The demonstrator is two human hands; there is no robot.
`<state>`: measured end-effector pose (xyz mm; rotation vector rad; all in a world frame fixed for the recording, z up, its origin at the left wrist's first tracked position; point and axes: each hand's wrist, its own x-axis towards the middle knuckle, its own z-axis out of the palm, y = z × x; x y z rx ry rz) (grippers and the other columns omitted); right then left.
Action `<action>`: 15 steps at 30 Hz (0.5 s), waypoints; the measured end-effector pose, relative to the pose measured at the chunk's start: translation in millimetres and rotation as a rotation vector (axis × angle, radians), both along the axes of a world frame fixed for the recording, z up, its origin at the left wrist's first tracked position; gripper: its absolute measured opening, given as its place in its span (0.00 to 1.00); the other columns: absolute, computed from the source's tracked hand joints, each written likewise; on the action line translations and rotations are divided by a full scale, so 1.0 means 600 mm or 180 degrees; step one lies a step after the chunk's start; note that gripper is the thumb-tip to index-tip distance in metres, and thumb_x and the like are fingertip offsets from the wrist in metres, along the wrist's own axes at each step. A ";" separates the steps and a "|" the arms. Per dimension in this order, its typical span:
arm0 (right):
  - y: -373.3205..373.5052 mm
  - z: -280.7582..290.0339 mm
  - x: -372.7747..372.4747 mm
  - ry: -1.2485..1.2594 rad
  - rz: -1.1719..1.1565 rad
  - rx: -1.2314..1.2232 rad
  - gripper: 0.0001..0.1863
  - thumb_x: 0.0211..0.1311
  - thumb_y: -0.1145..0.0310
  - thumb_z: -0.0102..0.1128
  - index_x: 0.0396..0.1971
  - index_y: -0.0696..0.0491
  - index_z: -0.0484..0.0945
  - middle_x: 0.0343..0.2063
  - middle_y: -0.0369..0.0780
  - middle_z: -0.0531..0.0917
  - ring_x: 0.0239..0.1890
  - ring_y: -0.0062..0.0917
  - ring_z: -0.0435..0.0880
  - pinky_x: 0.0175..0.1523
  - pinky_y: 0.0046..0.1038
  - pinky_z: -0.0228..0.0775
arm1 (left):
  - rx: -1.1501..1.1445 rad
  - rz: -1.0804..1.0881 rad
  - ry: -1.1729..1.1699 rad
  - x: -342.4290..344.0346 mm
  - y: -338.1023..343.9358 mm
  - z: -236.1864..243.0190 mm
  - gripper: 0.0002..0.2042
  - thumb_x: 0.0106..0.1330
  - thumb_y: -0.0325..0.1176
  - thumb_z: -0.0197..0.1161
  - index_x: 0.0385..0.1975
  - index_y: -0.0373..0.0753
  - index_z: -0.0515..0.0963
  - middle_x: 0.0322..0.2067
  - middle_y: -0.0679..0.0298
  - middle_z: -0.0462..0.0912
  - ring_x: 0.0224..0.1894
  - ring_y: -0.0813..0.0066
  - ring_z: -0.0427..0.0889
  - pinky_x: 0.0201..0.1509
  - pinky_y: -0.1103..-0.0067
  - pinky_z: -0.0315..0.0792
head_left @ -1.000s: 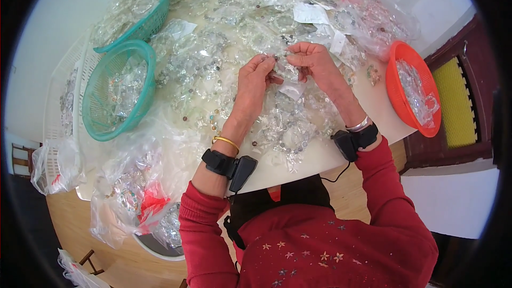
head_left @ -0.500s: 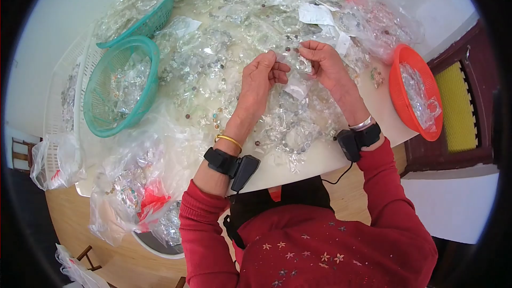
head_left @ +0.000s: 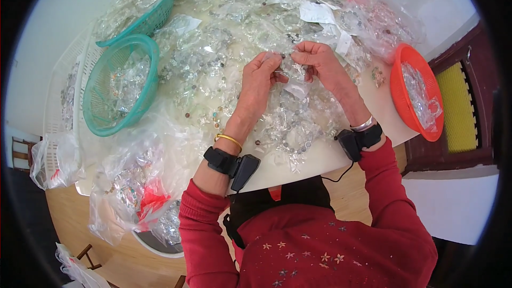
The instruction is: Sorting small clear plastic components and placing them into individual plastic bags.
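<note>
Between my two hands is a small clear plastic bag [head_left: 292, 70] with what looks like a beaded bracelet in it. The fingers of my left hand [head_left: 260, 74] are pinched at the bag's left edge. On the other side my right hand [head_left: 321, 64] grips it between thumb and bent fingers. Under and around both hands lie many clear bags of beaded bracelets. Nearest my body is a loose heap of bagged bracelets [head_left: 290, 128], with a white slip [head_left: 296, 90] just below my fingers.
At the left stand a teal basket [head_left: 92, 96] with bags in it and a white basket [head_left: 52, 112]. Another teal basket [head_left: 160, 15] leans behind. An orange-red basket [head_left: 397, 88] sits at the right edge. A large plastic bag [head_left: 114, 202] hangs at the table's front left.
My hands have drawn closer together on the small bag, the right one moving left. The baskets and the heap stay put.
</note>
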<state>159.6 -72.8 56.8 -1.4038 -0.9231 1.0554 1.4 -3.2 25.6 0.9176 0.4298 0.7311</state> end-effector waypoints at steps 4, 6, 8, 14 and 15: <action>0.002 -0.001 0.010 -0.0005 0.0213 -0.0123 0.10 0.56 0.64 0.62 0.34 0.54 0.78 0.22 0.28 0.77 0.14 0.10 0.70 0.16 0.14 0.61 | 0.0017 0.0028 -0.0016 0.001 -0.001 0.001 0.06 0.64 0.32 0.56 0.35 0.36 0.75 0.28 0.70 0.75 0.25 0.81 0.74 0.32 0.83 0.71; 0.004 -0.008 0.015 0.0075 0.0179 -0.0094 0.10 0.57 0.65 0.62 0.34 0.54 0.78 0.23 0.29 0.78 0.14 0.11 0.70 0.16 0.15 0.61 | 0.0028 0.0013 0.0011 0.000 -0.003 0.004 0.06 0.64 0.32 0.57 0.34 0.36 0.75 0.27 0.69 0.75 0.25 0.81 0.74 0.32 0.83 0.70; 0.007 -0.017 0.022 0.0234 0.0109 -0.0028 0.09 0.58 0.65 0.61 0.35 0.54 0.78 0.24 0.29 0.78 0.14 0.12 0.71 0.16 0.15 0.61 | 0.0030 0.0006 0.0028 -0.001 -0.004 0.005 0.06 0.63 0.31 0.57 0.34 0.36 0.75 0.26 0.69 0.76 0.24 0.82 0.73 0.32 0.84 0.69; 0.013 -0.031 0.054 0.1597 -0.0308 0.0263 0.10 0.63 0.64 0.54 0.35 0.55 0.75 0.19 0.31 0.76 0.11 0.13 0.66 0.14 0.16 0.56 | 0.0255 -0.0027 0.0196 -0.003 0.000 0.003 0.06 0.65 0.32 0.56 0.33 0.36 0.75 0.24 0.66 0.77 0.24 0.81 0.73 0.31 0.84 0.68; 0.013 -0.029 0.058 0.1940 -0.0282 0.0305 0.10 0.64 0.63 0.52 0.35 0.55 0.74 0.18 0.31 0.75 0.10 0.13 0.64 0.14 0.16 0.54 | 0.0312 -0.0024 0.0258 -0.004 0.001 0.001 0.06 0.66 0.32 0.56 0.33 0.35 0.75 0.24 0.66 0.77 0.24 0.80 0.73 0.31 0.83 0.67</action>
